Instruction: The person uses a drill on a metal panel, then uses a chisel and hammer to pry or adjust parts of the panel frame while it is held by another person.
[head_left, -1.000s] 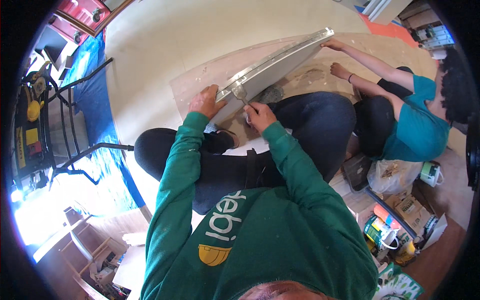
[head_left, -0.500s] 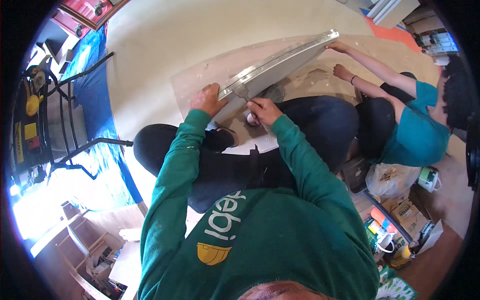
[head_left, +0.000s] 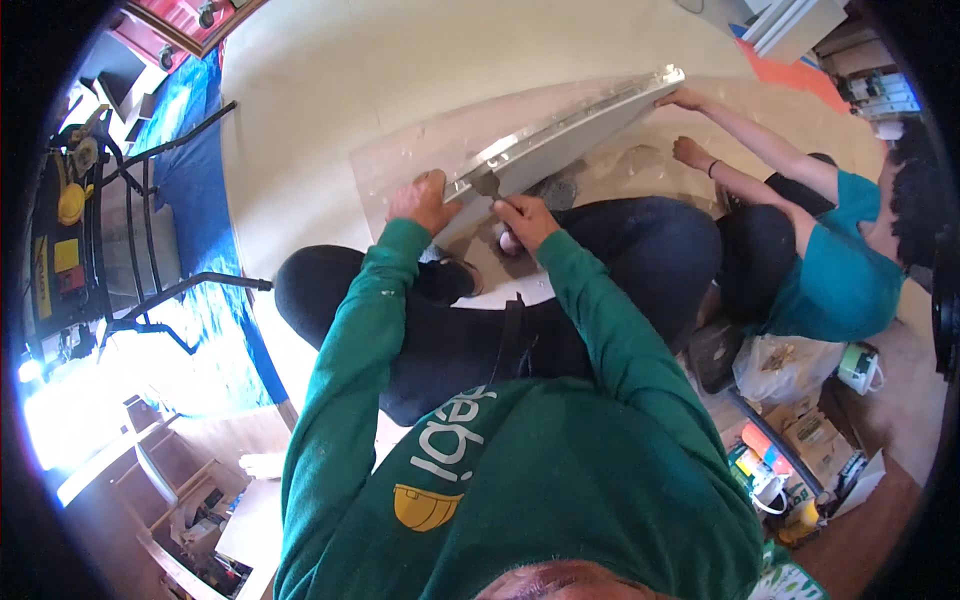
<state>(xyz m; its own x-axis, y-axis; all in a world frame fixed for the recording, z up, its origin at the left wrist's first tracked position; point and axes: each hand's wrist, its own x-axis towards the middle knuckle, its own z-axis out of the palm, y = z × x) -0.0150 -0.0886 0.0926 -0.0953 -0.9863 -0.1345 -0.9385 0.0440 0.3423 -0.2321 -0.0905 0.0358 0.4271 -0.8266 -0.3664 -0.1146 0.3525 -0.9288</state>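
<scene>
A long white panel point(head_left: 572, 142) with a pale, shiny strip along its upper edge stands on edge, slanting away to the right. My left hand point(head_left: 424, 203) is wrapped round its near end. In my right hand point(head_left: 528, 222) is a putty knife point(head_left: 487, 185), its flat blade up against the panel near my left hand. Some of the blade's tip merges with the panel edge, so I cannot tell how firmly it touches. A co-worker's hand point(head_left: 684, 98) holds the panel's far end, and their other hand point(head_left: 692, 153) hangs nearby, lightly closed.
The co-worker in a teal shirt point(head_left: 838, 260) crouches at my right. Beside them are a plastic bag point(head_left: 785, 365), a white-and-green bucket point(head_left: 859, 368) and cardboard boxes point(head_left: 815, 440). A black metal stand point(head_left: 140, 230) and blue sheeting point(head_left: 215, 230) lie to the left.
The whole view has shifted slightly. The putty knife's blade looks darker and a little more tilted. Both my hands keep their holds, and the panel stays in nearly the same place.
</scene>
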